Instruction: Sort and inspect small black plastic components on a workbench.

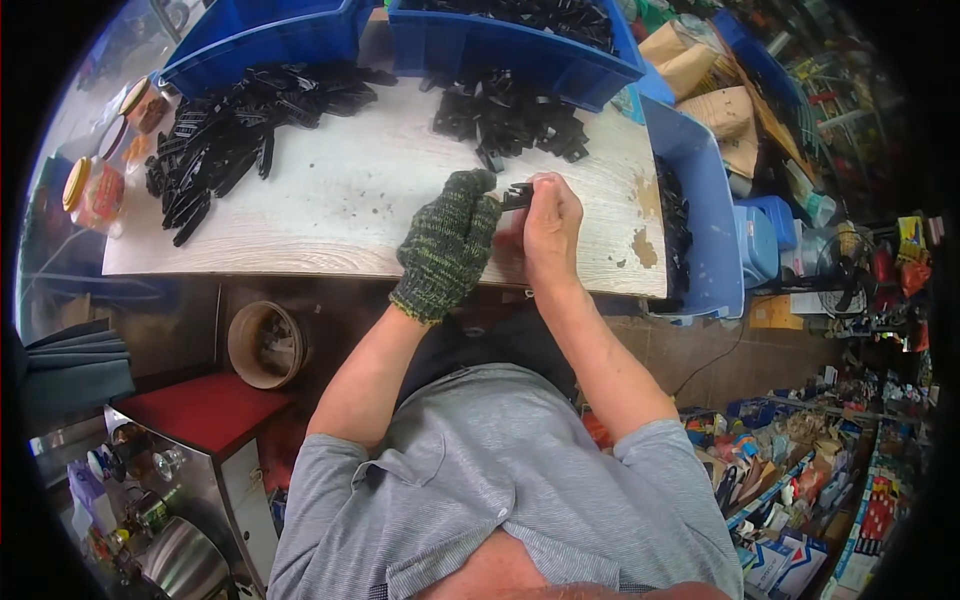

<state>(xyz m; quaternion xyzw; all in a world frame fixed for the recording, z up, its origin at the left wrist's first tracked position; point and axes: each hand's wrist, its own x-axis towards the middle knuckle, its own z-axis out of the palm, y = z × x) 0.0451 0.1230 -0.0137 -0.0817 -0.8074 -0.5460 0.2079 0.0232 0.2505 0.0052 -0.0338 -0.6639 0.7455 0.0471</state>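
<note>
Over the near edge of a whitish worn table (pixel 340 215), both hands meet at a small black plastic part (pixel 516 197). My left hand (pixel 447 245), in a dark green knitted glove, is closed with its fingertips at the part's left end. My bare right hand (pixel 551 232) pinches the other end between thumb and fingers. Much of the part is hidden by the fingers. Just beyond the hands lies a heap of short black pieces (pixel 510 115). Farther left spreads a pile of longer black plastic pieces (pixel 225 135).
Two blue bins, one at left (pixel 265 55) and one at right (pixel 520 58), stand along the far side. A lighter blue bin (pixel 718 220) holds black pieces beside the table's right edge. Lidded jars (pixel 98 195) stand at left. Below are a round bucket (pixel 240 345) and a red-topped cabinet (pixel 200 405).
</note>
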